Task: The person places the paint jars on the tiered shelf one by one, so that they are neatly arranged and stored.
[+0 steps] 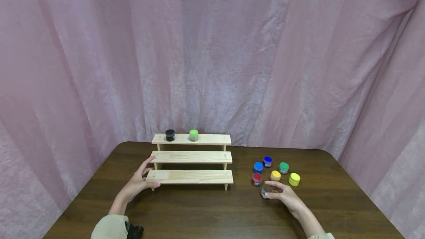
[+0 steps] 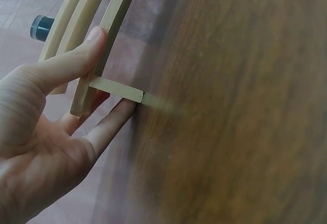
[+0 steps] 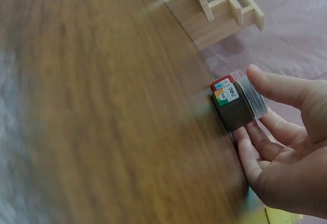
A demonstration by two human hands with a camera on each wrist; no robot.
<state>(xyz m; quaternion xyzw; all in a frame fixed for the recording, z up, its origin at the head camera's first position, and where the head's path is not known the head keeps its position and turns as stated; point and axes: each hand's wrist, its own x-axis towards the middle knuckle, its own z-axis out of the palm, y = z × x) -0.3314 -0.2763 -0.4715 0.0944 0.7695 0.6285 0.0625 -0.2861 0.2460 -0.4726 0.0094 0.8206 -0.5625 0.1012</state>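
A three-tier wooden display stand point(image 1: 190, 175) is on the brown table, its left end held by my left hand point(image 1: 137, 184). In the left wrist view, the thumb point(image 2: 82, 60) lies against the lowest shelf, with fingers behind the shelf and at its short leg. My right hand point(image 1: 286, 196) pinches a dark brown paint jar point(image 1: 266, 191) by its lid, between thumb and fingers. Its label and clear ribbed lid show in the right wrist view, with the jar point(image 3: 236, 112) close over the tabletop. A black jar point(image 1: 170, 135) and a light green jar point(image 1: 193, 135) stand on the top shelf.
Right of the stand, a red jar point(image 1: 256, 179), a blue jar point(image 1: 258, 167), a dark blue jar point(image 1: 267, 161), a green jar point(image 1: 283, 168), an orange-yellow jar point(image 1: 275, 176) and a yellow jar point(image 1: 294, 179) cluster beyond my right hand. A pink curtain point(image 1: 216, 54) hangs behind the table.
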